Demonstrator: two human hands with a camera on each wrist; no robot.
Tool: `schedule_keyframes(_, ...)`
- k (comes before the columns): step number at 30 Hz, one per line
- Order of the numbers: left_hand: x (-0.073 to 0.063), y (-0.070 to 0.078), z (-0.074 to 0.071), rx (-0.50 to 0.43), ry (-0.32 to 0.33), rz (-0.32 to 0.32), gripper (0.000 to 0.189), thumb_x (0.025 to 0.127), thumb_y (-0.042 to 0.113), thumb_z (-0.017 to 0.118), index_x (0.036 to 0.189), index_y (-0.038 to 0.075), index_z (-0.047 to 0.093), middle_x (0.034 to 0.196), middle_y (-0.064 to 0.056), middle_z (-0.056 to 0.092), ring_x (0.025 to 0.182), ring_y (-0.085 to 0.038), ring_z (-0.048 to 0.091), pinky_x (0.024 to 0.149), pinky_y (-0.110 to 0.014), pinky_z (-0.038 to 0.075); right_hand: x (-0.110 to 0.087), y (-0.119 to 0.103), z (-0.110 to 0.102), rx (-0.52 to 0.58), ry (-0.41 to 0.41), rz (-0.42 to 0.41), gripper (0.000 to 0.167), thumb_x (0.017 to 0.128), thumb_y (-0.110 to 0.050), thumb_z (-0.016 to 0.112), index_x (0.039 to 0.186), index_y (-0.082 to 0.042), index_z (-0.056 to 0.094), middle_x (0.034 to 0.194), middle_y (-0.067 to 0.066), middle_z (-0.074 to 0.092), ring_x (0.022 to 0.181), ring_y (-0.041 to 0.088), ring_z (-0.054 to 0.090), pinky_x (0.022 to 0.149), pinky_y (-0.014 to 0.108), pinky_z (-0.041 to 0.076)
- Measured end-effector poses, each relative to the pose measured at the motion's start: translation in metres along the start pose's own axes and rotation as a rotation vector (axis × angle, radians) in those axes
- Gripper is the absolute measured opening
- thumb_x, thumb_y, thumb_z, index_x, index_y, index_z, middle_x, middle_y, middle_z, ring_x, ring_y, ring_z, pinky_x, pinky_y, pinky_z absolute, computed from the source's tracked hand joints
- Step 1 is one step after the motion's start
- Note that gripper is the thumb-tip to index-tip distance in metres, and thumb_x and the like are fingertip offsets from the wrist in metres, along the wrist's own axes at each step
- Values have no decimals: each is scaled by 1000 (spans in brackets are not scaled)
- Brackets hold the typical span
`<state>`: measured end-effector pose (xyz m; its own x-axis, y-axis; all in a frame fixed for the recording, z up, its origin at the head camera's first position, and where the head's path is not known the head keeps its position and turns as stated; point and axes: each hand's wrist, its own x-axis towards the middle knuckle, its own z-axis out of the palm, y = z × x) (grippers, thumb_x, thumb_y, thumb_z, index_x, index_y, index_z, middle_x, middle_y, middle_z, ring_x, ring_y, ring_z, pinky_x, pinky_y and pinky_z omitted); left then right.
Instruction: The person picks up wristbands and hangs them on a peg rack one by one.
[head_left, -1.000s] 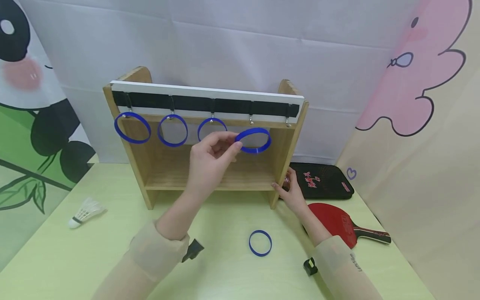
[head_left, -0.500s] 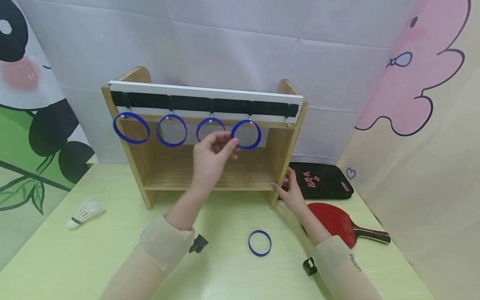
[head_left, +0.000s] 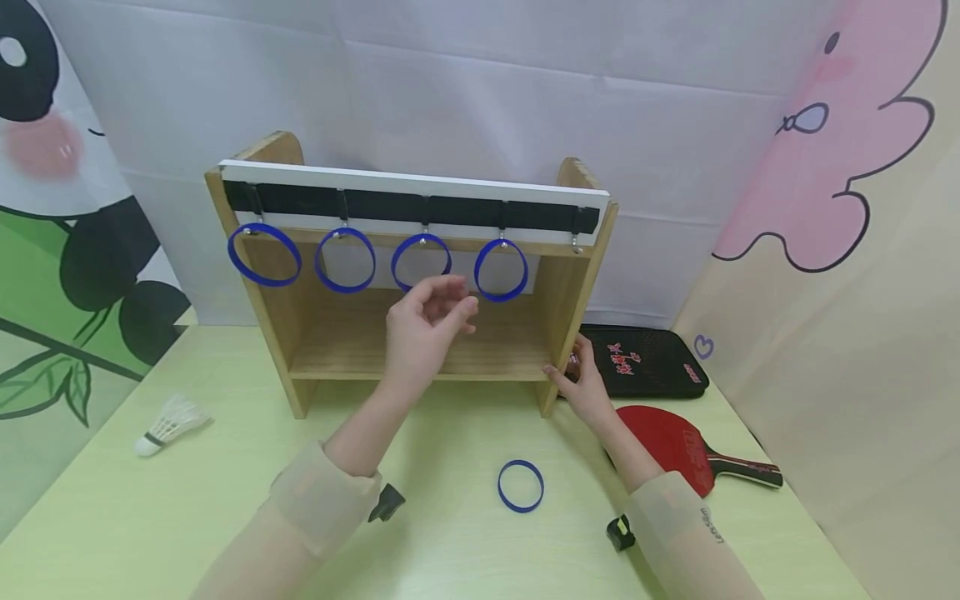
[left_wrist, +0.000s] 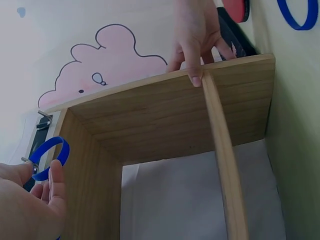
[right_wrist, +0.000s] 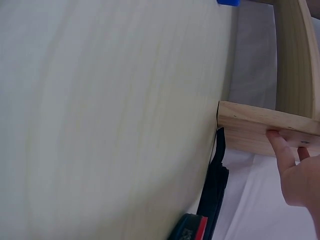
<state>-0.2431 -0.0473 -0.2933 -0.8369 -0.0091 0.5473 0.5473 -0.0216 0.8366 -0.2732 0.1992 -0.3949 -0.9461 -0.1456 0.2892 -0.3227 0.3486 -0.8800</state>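
Observation:
A wooden shelf point(head_left: 450, 367) stands on the table with a row of metal hooks under a black strip point(head_left: 465, 208). Blue rings hang from its hooks, among them a left-end ring point(head_left: 247, 271) and the fourth ring point(head_left: 480, 287). Just left of and below that fourth ring, my left hand point(head_left: 420, 333) holds nothing; its thumb and fingers are apart. The rightmost hook point(head_left: 576, 247) bears no ring. My right hand point(head_left: 585, 387) grips the shelf's right side panel, the thumb over its front edge point(left_wrist: 195, 77) and fingers outside.
Another blue ring point(head_left: 500, 492) lies on the table in front of the shelf. To the right are a red table tennis bat point(head_left: 660, 437) and a black case point(head_left: 652, 362). A shuttlecock point(head_left: 172, 425) lies at the left.
The fourth blue ring, earlier pinched in my left hand, now hangs on its hook. My left hand has let go and dropped slightly. My right hand has stayed on the shelf.

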Motion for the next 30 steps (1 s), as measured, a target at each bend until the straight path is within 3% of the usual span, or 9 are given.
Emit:
schedule_keyframes(3,-9,2,-1,45,-34,-21,28,85,16,70,110,4,62,100,-9,64,81,-19,66,70,-31,57,2,7,-1,-4,0,-11,68,93,-6,58,146,-7,15,143,24,31,113,42,50,86,51,51)
schedule_keyframes(8,-24,-1,3,226,-123,-33,27,84,22,71,109,11,65,98,-3,66,85,-16,63,73,-26,54,8,27,-1,-9,13,-13,69,93,-13,59,146,-15,16,144,19,32,114,38,51,86,50,51)
schedule_keyframes(17,-49,-33,7,414,-374,-20,30,82,17,73,111,10,66,89,-1,65,80,-9,59,70,-23,53,11,36,0,-6,25,-9,69,92,-15,61,146,-19,17,144,15,33,114,36,52,87,50,51)
schedule_keyframes(23,-63,-52,4,510,-520,-43,32,82,21,74,112,13,66,86,10,63,81,-9,57,67,-21,49,7,20,-1,-4,8,10,69,93,-10,59,146,-12,16,143,20,32,114,39,51,88,51,50)
schedule_keyframes(27,-70,-67,0,572,-625,-34,34,82,25,74,113,14,66,88,9,62,84,-11,57,69,-24,49,4,8,-2,22,1,24,69,92,-7,60,145,-9,17,144,23,31,115,42,50,89,56,47)
schedule_keyframes(30,-75,-77,-1,606,-713,-21,35,82,24,74,114,14,65,90,5,63,86,-15,58,73,-28,50,6,16,-1,-6,4,16,69,92,-11,60,146,-11,16,144,22,32,115,40,50,90,53,48)
